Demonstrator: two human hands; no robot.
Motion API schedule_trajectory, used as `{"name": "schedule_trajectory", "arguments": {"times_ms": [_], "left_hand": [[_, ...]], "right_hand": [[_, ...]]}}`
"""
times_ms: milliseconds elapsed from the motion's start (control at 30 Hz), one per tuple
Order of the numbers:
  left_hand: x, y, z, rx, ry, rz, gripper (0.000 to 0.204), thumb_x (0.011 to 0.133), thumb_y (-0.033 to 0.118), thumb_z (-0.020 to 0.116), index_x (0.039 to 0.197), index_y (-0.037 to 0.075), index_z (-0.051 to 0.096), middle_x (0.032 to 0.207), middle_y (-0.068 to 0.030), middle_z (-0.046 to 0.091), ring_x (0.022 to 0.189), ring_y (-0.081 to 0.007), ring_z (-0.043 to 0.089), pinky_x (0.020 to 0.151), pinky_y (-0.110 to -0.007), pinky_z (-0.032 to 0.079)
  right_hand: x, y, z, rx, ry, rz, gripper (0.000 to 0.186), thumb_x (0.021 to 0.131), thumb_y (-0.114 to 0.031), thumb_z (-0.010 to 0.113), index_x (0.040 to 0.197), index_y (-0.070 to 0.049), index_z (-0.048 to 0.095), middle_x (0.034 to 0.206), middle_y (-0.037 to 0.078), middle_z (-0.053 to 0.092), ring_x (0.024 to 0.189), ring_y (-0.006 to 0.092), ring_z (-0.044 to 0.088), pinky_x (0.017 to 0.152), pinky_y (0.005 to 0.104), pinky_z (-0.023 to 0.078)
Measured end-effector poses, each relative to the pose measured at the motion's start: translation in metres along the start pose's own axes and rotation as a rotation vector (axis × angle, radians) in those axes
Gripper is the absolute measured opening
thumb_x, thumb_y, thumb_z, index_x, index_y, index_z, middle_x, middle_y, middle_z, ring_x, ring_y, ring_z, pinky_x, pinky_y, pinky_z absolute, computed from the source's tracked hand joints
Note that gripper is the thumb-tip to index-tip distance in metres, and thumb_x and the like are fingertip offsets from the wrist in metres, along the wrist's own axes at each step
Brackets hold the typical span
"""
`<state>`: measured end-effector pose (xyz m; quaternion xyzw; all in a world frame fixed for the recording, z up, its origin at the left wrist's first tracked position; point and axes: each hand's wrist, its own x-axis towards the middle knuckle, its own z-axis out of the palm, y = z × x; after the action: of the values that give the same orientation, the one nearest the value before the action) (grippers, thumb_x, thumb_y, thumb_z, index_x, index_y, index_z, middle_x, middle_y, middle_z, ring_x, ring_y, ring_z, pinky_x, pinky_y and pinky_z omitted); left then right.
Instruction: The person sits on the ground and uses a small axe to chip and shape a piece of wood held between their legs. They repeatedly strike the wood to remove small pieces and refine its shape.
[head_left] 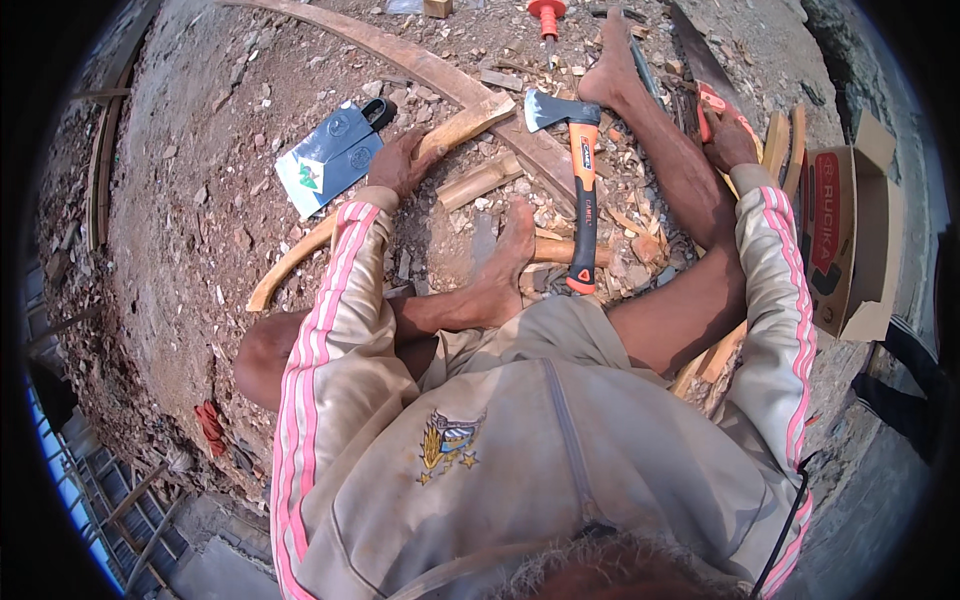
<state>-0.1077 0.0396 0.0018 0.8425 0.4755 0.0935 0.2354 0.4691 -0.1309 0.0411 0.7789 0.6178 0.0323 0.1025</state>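
My left hand (398,160) is closed round a long curved piece of pale wood (463,122), whose upper end lies over a wider weathered plank (400,55). My right hand (730,140) grips the red-handled handsaw (700,55), its blade pointing away from me. Between my arms lies an axe (582,190) with a steel head and orange-black handle, beside short wood offcuts (478,180). A dark blue and white flat packet (332,160) lies just left of my left hand.
I sit on rubble-strewn ground (180,250), legs bent. An open cardboard box (868,235) and wooden strips (795,140) are at right. A red-gripped chisel-like tool (548,18) lies ahead, red cord (208,428) at lower left. Dark shapes (895,400) at far right are unclear.
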Motion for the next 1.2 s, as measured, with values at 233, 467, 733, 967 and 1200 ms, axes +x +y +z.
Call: {"name": "schedule_trajectory", "arguments": {"times_ms": [233,467,733,967,1200], "left_hand": [[-0.036,-0.033,-0.011,0.252,-0.271,-0.322,0.081,0.098,0.074,0.027,0.098,0.006,0.072,0.093,-0.0270,0.069,0.092,-0.0476,0.066,0.084,-0.054,0.049],[-0.032,0.013,-0.004,0.249,-0.306,-0.250,0.082,0.097,0.076,0.027,0.097,0.007,0.072,0.087,-0.0264,0.069,0.088,-0.0460,0.067,0.080,-0.053,0.049],[-0.034,0.001,-0.011,0.279,-0.345,-0.247,0.079,0.096,0.076,0.032,0.097,0.009,0.074,0.080,-0.0227,0.071,0.081,-0.0420,0.069,0.075,-0.052,0.051],[-0.039,-0.010,-0.007,0.271,-0.268,-0.298,0.077,0.098,0.073,0.031,0.097,0.010,0.075,0.082,-0.0252,0.069,0.082,-0.0458,0.067,0.076,-0.052,0.051],[-0.036,-0.009,-0.009,0.289,-0.271,-0.297,0.078,0.098,0.073,0.030,0.095,0.010,0.075,0.079,-0.0253,0.069,0.080,-0.0456,0.067,0.074,-0.052,0.051]], "right_hand": [[-0.028,-0.156,-0.063,0.561,-0.312,-0.046,0.045,0.093,-0.039,0.060,0.125,-0.007,0.064,0.116,0.026,0.068,0.104,0.0408,0.067,0.090,0.0501,0.051],[-0.063,-0.241,-0.006,0.732,-0.267,0.268,0.043,0.087,-0.044,0.070,0.108,-0.007,0.063,0.097,0.018,0.070,0.092,0.0366,0.069,0.080,0.0478,0.053],[-0.049,-0.229,-0.011,2.049,-0.663,0.643,0.020,0.095,-0.013,0.068,0.110,-0.010,0.054,0.068,0.000,0.058,0.045,0.0095,0.052,0.037,0.0243,0.043],[-0.042,-0.226,-0.078,2.282,-0.082,0.431,0.025,0.096,-0.015,0.066,0.114,-0.008,0.051,0.073,0.001,0.055,0.051,0.0088,0.052,0.045,0.0251,0.045],[-0.033,-0.265,-0.048,2.262,-0.446,0.508,0.023,0.095,-0.013,0.065,0.113,-0.009,0.051,0.070,-0.001,0.049,0.047,0.0071,0.045,0.041,0.0251,0.041]]}}
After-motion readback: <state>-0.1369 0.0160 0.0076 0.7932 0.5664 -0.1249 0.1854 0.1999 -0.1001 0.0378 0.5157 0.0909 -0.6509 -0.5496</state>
